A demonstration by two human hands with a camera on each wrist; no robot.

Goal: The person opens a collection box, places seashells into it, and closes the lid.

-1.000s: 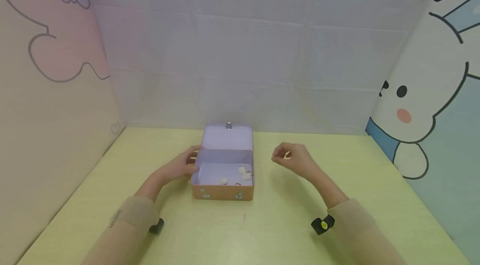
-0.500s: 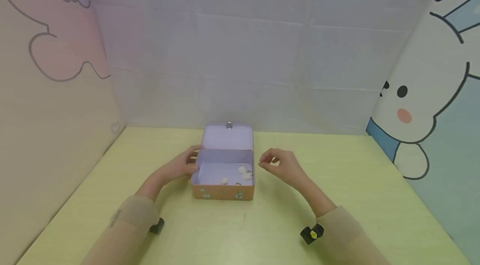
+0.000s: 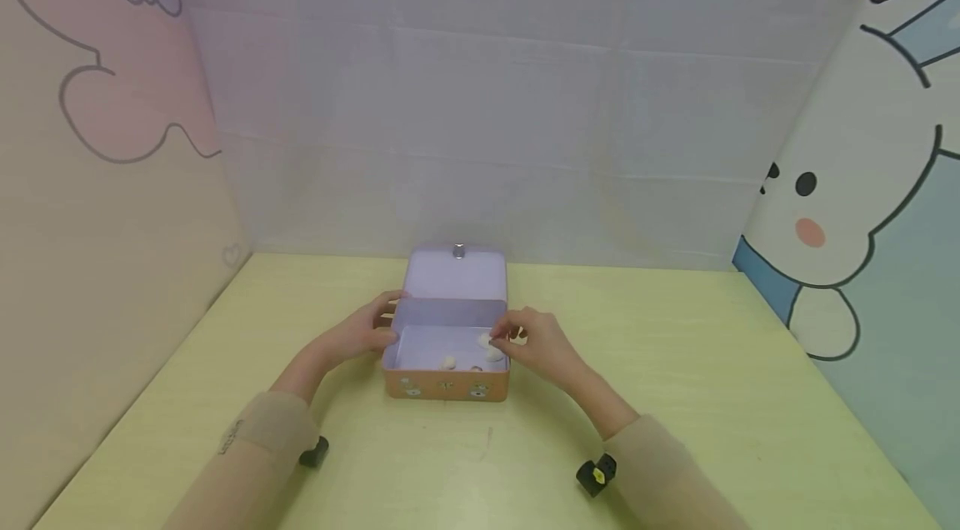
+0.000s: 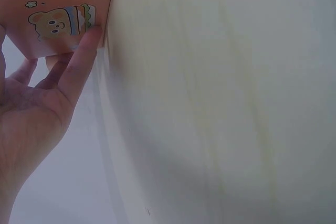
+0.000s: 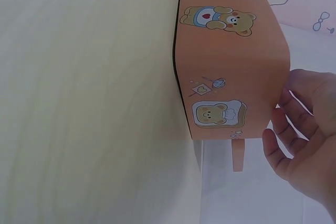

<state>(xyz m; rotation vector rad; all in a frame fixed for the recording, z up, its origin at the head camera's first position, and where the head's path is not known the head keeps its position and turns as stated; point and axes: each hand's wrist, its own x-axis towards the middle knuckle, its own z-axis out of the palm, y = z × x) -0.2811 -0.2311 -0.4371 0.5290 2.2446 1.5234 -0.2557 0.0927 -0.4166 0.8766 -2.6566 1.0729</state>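
An orange tin box (image 3: pixel 446 387) with bear drawings and a lilac inside stands with its hinged lid (image 3: pixel 454 275) raised at the back. My left hand (image 3: pixel 360 332) rests against its left side, fingers pressing the wall near the printed bear in the left wrist view. Above the right part of the box, my right hand (image 3: pixel 542 348) pinches thumb and forefinger together on a tiny thing, too small to make out. Below those fingertips lie whitish rounded pieces (image 3: pixel 494 354), partly hidden. Another whitish piece (image 3: pixel 448 362) and a small shiny ring-like piece (image 3: pixel 476 368) lie near the front wall.
The box stands mid-table on a pale yellow table top (image 3: pixel 712 397). A white sheet (image 3: pixel 525 113) hangs behind it, and printed cartoon panels flank both sides, with a rabbit (image 3: pixel 832 197) on the right. A metal clasp (image 3: pixel 459 250) tops the lid.
My right hand has moved left, from beside the box to over its right rim, fingertips still pinched. The left hand and the box have stayed put.
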